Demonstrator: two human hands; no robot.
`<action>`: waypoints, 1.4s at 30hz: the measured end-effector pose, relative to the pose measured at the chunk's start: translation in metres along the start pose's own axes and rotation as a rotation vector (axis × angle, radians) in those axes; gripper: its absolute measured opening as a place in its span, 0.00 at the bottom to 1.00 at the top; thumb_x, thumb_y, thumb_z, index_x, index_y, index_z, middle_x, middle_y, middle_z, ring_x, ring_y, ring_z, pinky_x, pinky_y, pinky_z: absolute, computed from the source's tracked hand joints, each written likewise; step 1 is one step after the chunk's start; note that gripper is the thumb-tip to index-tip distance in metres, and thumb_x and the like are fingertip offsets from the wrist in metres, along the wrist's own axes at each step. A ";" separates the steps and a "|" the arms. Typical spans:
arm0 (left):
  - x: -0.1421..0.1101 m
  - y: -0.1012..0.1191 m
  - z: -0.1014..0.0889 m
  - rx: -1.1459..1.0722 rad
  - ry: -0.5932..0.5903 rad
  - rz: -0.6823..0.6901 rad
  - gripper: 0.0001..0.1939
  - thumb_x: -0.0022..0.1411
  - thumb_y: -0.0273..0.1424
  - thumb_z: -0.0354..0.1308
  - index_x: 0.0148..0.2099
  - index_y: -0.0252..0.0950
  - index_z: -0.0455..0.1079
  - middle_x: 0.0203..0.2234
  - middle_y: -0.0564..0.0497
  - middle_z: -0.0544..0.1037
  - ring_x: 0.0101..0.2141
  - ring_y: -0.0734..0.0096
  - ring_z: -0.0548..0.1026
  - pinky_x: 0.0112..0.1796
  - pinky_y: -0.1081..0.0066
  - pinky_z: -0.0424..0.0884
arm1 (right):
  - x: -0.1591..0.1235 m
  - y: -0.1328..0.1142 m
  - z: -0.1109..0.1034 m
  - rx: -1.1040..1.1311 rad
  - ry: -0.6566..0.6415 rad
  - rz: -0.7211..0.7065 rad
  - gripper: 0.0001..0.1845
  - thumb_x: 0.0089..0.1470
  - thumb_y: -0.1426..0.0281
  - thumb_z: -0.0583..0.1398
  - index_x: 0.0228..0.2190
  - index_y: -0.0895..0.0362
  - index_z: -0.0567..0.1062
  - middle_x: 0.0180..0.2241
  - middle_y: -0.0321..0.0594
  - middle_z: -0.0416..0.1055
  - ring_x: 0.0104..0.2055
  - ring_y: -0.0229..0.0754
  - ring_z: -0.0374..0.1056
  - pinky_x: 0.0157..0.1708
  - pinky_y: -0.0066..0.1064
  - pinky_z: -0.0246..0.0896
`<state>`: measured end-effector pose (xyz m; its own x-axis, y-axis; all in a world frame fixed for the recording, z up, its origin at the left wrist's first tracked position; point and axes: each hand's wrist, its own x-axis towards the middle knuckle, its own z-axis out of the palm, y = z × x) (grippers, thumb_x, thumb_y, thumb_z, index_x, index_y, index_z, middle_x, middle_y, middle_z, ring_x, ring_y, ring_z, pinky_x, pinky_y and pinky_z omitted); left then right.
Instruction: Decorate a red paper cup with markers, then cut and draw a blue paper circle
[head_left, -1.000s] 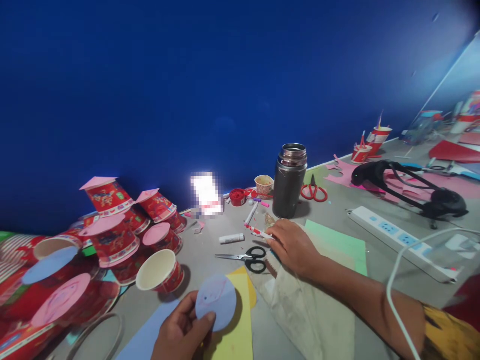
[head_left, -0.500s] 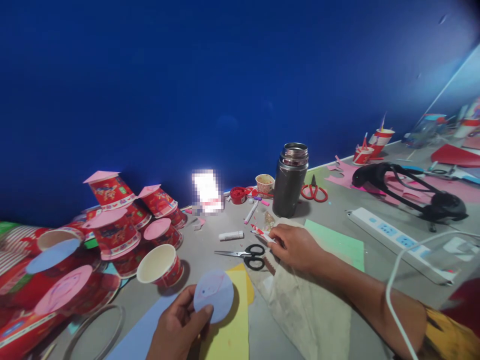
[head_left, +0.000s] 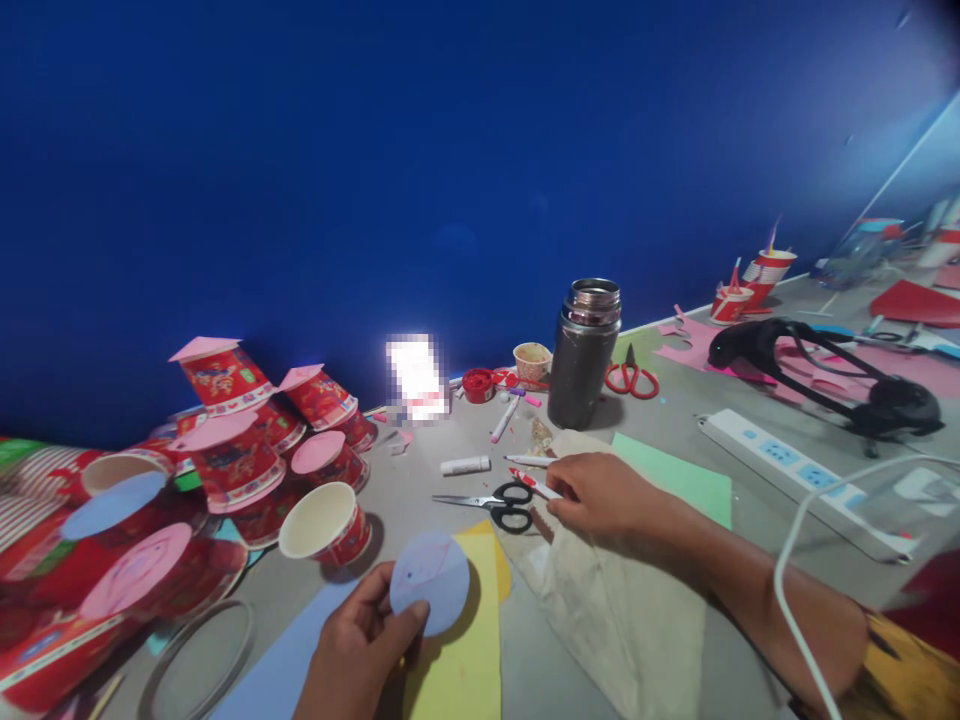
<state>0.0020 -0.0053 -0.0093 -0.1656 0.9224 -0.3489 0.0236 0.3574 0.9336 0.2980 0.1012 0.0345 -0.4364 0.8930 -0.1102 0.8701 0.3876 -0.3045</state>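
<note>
My left hand pinches a light blue paper disc between thumb and fingers, above a yellow sheet. Pen marks, a dark dot and reddish lines, show on the disc. Farther right, my right hand is closed over a beige cloth bag, fingers around the back end of a red-and-white marker. A slim white pen also sticks out from those fingers; whether it is gripped I cannot tell. Black-handled scissors and a glue stick lie just left.
Red paper cups are stacked at left, several topped with pink paper; one cup tips toward me. A dark steel flask stands behind my right hand. Red scissors, a power strip and a black strapped headset lie rightward.
The red marker has swung lower, its tip now toward the left, and a second pen shows above it at my right fingers. My left hand keeps the disc. The view shifts slightly.
</note>
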 end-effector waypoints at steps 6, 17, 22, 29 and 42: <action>0.001 0.004 -0.003 0.038 -0.005 0.011 0.30 0.47 0.46 0.77 0.48 0.34 0.77 0.27 0.52 0.78 0.26 0.70 0.71 0.28 0.73 0.68 | 0.000 0.006 -0.006 0.008 0.036 -0.002 0.08 0.60 0.67 0.61 0.33 0.56 0.79 0.34 0.43 0.80 0.33 0.43 0.68 0.30 0.34 0.43; -0.001 0.007 -0.003 0.044 0.005 0.002 0.32 0.46 0.47 0.77 0.49 0.35 0.76 0.28 0.53 0.78 0.27 0.71 0.72 0.30 0.73 0.70 | -0.004 0.002 0.001 -0.023 -0.020 -0.047 0.08 0.61 0.65 0.61 0.34 0.55 0.80 0.34 0.42 0.81 0.34 0.44 0.70 0.30 0.35 0.44; -0.001 0.008 -0.002 0.027 0.009 -0.023 0.34 0.44 0.46 0.78 0.49 0.34 0.76 0.29 0.52 0.79 0.28 0.70 0.72 0.30 0.73 0.71 | -0.002 0.003 0.003 -0.008 -0.013 -0.057 0.08 0.61 0.65 0.63 0.36 0.54 0.81 0.35 0.41 0.81 0.35 0.44 0.71 0.31 0.34 0.44; -0.003 0.009 -0.001 0.014 0.000 -0.018 0.29 0.46 0.44 0.77 0.48 0.35 0.76 0.30 0.52 0.79 0.28 0.71 0.72 0.31 0.73 0.71 | 0.001 0.006 0.005 0.089 0.127 -0.033 0.11 0.65 0.62 0.63 0.34 0.55 0.81 0.34 0.39 0.80 0.35 0.41 0.70 0.32 0.31 0.48; -0.009 0.022 0.007 -0.009 0.008 0.008 0.27 0.43 0.41 0.76 0.44 0.34 0.77 0.28 0.52 0.79 0.24 0.73 0.71 0.28 0.72 0.67 | 0.007 0.013 0.009 0.003 0.135 0.018 0.17 0.70 0.59 0.57 0.36 0.55 0.81 0.37 0.42 0.81 0.37 0.43 0.71 0.32 0.32 0.46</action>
<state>0.0106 -0.0048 0.0136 -0.1735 0.9238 -0.3412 0.0160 0.3491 0.9370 0.3040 0.1104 0.0210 -0.3858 0.9225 0.0131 0.8766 0.3710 -0.3065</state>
